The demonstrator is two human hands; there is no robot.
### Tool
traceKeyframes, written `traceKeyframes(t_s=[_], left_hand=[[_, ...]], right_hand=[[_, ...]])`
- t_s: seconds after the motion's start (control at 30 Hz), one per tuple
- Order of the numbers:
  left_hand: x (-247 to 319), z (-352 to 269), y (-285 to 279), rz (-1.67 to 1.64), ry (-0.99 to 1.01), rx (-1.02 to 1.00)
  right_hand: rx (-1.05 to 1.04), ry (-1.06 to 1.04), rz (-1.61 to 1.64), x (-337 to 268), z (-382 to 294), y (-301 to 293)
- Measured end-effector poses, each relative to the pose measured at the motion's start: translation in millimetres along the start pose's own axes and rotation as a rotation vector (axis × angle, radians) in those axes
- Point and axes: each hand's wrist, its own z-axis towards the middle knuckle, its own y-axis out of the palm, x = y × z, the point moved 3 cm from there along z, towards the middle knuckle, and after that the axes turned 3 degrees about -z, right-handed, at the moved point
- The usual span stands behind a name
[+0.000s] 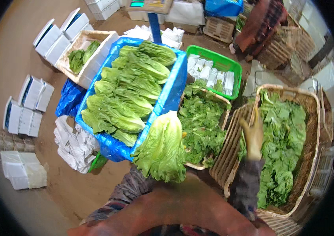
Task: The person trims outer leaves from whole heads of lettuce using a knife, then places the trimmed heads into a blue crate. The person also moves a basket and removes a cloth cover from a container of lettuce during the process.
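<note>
A head of romaine lettuce stands out in front of my chest, stem end up, over the near right edge of a box lined with blue plastic. That box holds several more heads of romaine in rows. My left forearm runs up behind the near head, and the left hand itself is hidden by its leaves. My right hand, in a tan glove, is stretched out with fingers apart and nothing in it. It is over the left edge of a large crate with leafy greens.
A crate of loose leaves and a green basket with white wrapped bundles lie between. Behind the blue-lined box rises a scale post. White foam boxes stand left. Another person bends at the upper right.
</note>
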Motion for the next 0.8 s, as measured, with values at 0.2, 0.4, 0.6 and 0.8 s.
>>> traceKeyframes(t_s=[0.2, 0.4, 0.6, 0.8], left_hand=[[37.7, -36.2, 0.7, 0.138, 0.077, 0.133], [103.1, -52.1, 1.6, 0.836, -0.307, -0.264], [223.2, -86.6, 31.9, 1.025, -0.389, -0.115], [342.3, -170.0, 82.0, 1.952, 0.368, 0.357]], right_hand=[[-0.349, -0.299, 0.509, -40.2, -139.0, 68.0], [-0.687, 0.065, 0.619, -98.2, -130.9, 85.9], [-0.997, 0.309, 0.872, -108.8, -187.8, 164.5], [-0.714, 0.25, 1.193, -117.8, -240.5, 281.5]])
